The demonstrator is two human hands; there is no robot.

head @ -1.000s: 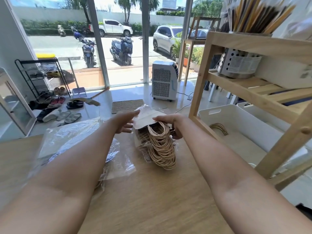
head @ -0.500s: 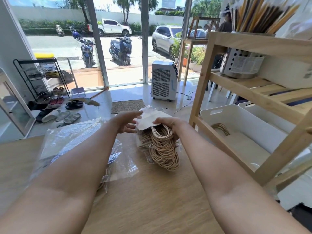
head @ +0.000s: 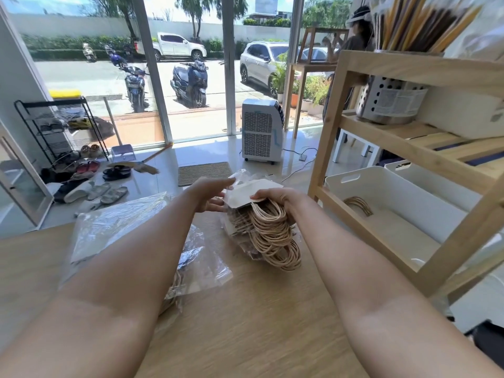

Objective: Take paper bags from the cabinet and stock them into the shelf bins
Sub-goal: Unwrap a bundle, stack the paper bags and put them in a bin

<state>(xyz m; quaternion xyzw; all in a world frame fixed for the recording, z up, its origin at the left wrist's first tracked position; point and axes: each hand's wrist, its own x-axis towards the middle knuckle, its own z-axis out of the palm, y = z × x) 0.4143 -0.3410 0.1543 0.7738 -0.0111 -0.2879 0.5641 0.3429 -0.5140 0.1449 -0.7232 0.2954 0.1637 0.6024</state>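
Note:
A stack of paper bags (head: 261, 230) with tan rope handles, partly in clear plastic wrap, lies on the wooden table (head: 245, 323). My right hand (head: 281, 199) grips the stack's top right, thumb on a white bag's edge. My left hand (head: 210, 196) touches the stack's left side and the plastic, fingers spread. A white bin (head: 387, 203) in the wooden shelf's (head: 409, 148) lower level holds a bag with rope handles (head: 358, 204).
Loose clear plastic wrapping (head: 117, 227) lies on the table at the left. A second white bin (head: 433, 178) sits behind the first. On the floor beyond stand a portable air cooler (head: 261, 130), a mat, shoes and a shoe rack (head: 60, 126).
The view has tilted a little. My hands stay on the bag stack, with the right hand's grip shifted slightly over the handles.

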